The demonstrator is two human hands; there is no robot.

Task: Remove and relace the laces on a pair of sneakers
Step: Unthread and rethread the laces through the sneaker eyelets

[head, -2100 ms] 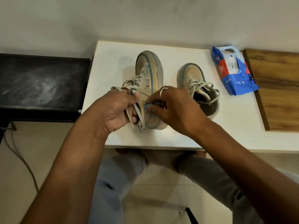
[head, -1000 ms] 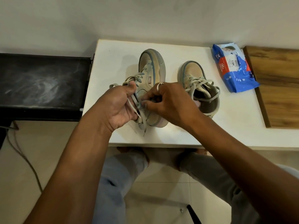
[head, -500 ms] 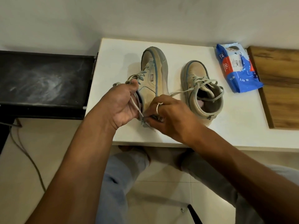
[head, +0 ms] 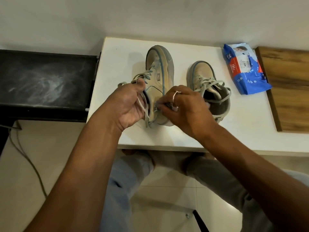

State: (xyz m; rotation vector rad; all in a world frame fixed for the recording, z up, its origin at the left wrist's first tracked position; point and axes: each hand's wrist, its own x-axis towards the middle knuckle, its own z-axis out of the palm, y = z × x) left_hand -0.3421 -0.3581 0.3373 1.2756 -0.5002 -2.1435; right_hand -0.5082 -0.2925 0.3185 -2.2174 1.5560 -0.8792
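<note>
Our left hand (head: 128, 104) is curled, with thumb and forefinger gripping the lace (head: 142, 107) where it leaves the sneaker (head: 158, 72). A pale strand of it runs down across the palm. Our right hand (head: 185, 109), with a ring (head: 175, 95) on one finger, has its fingers bent in tight. The tips pinch at the near end of the same sneaker, beside its opening. What they pinch looks like another bit of the lace, though the fingers hide most of it. The two hands almost meet, one on each side of the sneaker's heel end.

The sneaker is tipped onto its side, with its toe pointing away from us and its sole turned to the right. The lace is crossed over its front part, and loose loops stick out to its left, just above our left hand.

Just right of the sneaker stands the second sneaker (head: 202, 71), upright, toe away from us, its own laces (head: 213, 84) lying in slack loops over the opening. Our right hand overlaps its near edge in the view; we cannot tell whether they touch. Farther right of the sneaker lies a blue packet (head: 244, 71), and beyond that a wooden board (head: 287, 84).

All of this rests on a white table (head: 117, 56). Left of the sneaker, past the table's edge, sits a dark bench (head: 43, 82). Nearer to us than the sneaker, under the table's front edge, are our knees (head: 127, 181) in pale trousers — and far off to the left a cable (head: 25, 156) trails over the floor.
</note>
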